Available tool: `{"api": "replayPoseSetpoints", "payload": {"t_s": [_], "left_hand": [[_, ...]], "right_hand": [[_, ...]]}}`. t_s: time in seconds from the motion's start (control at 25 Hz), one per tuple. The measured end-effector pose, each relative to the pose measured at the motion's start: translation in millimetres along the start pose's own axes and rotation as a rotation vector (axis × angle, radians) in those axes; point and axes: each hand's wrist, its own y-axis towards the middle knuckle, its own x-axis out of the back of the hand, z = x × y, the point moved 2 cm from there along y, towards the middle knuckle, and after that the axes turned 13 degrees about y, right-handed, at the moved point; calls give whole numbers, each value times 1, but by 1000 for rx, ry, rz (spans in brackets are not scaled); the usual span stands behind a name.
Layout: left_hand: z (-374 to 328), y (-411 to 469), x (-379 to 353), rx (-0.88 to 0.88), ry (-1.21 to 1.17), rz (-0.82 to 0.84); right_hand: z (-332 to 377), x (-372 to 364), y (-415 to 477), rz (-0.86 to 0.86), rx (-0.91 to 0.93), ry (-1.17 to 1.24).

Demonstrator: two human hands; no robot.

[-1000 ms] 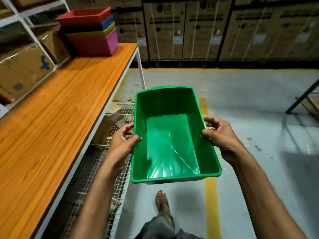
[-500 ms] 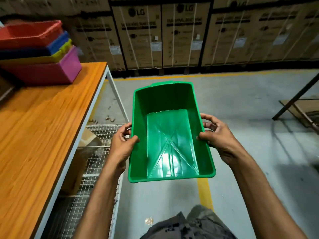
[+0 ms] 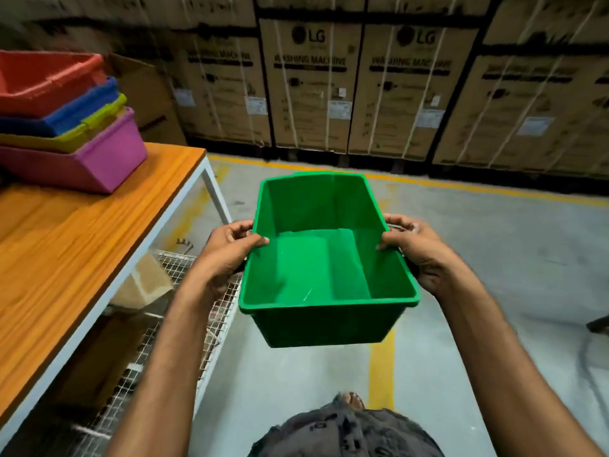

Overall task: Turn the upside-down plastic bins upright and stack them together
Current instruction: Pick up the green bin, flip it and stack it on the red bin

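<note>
A green plastic bin (image 3: pixel 316 268) is held upright in the air over the floor, its open top facing me. My left hand (image 3: pixel 227 252) grips its left rim and my right hand (image 3: pixel 415 252) grips its right rim. On the far end of the wooden table (image 3: pixel 66 258), at the upper left, stands a nested stack of upright bins: pink (image 3: pixel 99 163) at the bottom, then yellow-green (image 3: pixel 99 117), blue (image 3: pixel 85 107) and red (image 3: pixel 43 80) on top. The green bin is to the right of the table and nearer to me than the stack.
Tall cardboard appliance boxes (image 3: pixel 362 87) line the back wall behind a yellow floor line. Under the table a wire-mesh shelf (image 3: pixel 171 291) holds cardboard boxes. A dark metal leg (image 3: pixel 598 323) juts in at the right edge.
The green bin has levelled out from its tilt toward me, so its near wall shows. The stack of bins and the back boxes look closer and larger.
</note>
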Motion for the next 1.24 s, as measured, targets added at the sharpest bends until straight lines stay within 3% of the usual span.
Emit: {"api": "replayPoseSetpoints", "payload": {"t_s": [0.16, 0.28, 0.44, 0.72, 1.24], "left_hand": [[-48, 62, -10, 89, -56, -76], [-73, 97, -6, 63, -76, -149], [-94, 151, 12, -31, -26, -309], [-146, 225, 69, -342, 47, -668], [-230, 284, 187, -346, 4, -1007]], "right_hand": [[72, -14, 86, 132, -97, 3], [105, -35, 143, 220, -95, 11], [128, -80, 217, 292, 34, -95], [184, -178, 297, 408, 259, -151], [289, -387, 408, 890, 256, -70]]}}
